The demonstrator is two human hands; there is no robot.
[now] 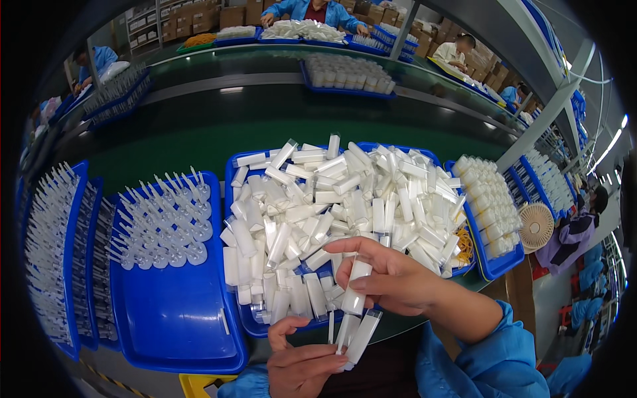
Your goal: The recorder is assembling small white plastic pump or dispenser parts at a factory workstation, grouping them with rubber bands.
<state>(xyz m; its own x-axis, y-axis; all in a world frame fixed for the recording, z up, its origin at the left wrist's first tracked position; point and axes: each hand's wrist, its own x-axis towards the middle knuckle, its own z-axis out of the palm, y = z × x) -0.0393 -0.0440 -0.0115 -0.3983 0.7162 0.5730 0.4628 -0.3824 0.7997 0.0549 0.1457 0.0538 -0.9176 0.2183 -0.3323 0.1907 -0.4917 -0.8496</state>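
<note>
White tubes in both my hands, just over the near rim

My right fingers (375, 284) pinch a white tube (357, 286) between thumb and the others; my left fingers (308, 363) grip two more, the left-hand pair (363, 337), by their lower ends. All three are at the near edge of the heaped blue tray (229, 174), so I have little room forward before the pile. To the left, the stemmed-piece tray (174, 312) offers a wide stretch of blue floor, its rim close against mine. Beyond both trays, the green surface (176, 142) runs broad and open. On the right, the cup tray (494, 266) hems me in.

The upper tube stands nearly upright, its top leaning slightly right. The pair also points upward, tops tipped right. Whether the upper tube touches them, I cannot tell.
</note>
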